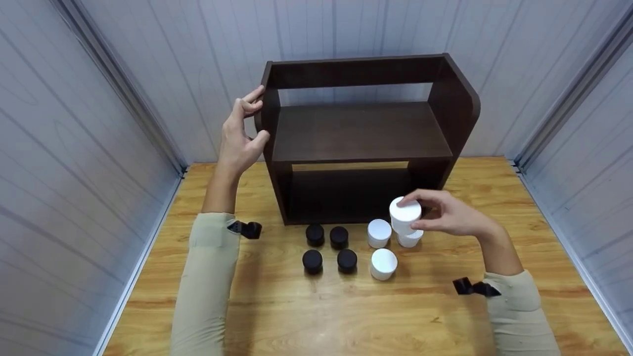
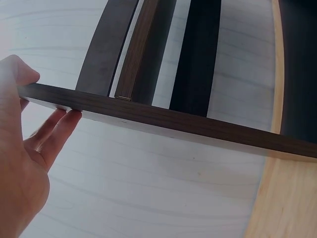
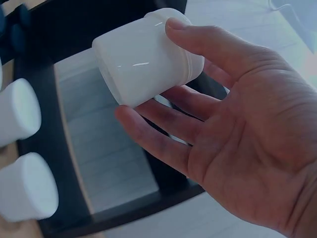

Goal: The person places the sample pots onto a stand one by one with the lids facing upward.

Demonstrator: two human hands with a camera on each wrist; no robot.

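Note:
A dark brown two-tier shelf (image 1: pixel 361 131) stands upright against the back wall. My left hand (image 1: pixel 242 133) grips the upper front edge of its left side panel (image 2: pixel 163 119), thumb on one face and fingers on the other. My right hand (image 1: pixel 447 215) holds a white lidded jar (image 3: pixel 148 57) between thumb and fingers, in front of the shelf's lower right corner. In the head view this jar overlaps another white jar (image 1: pixel 410 239) on the floor. Two more white jars, one behind (image 1: pixel 379 233) and one in front (image 1: pixel 384 264), stand to its left.
Several small black round jars (image 1: pixel 347 260) stand on the wood-look floor (image 1: pixel 316 316), left of the white ones. Both shelf tiers (image 1: pixel 361 131) are open at the front. Pale panel walls (image 1: pixel 99 163) close in the left, back and right sides.

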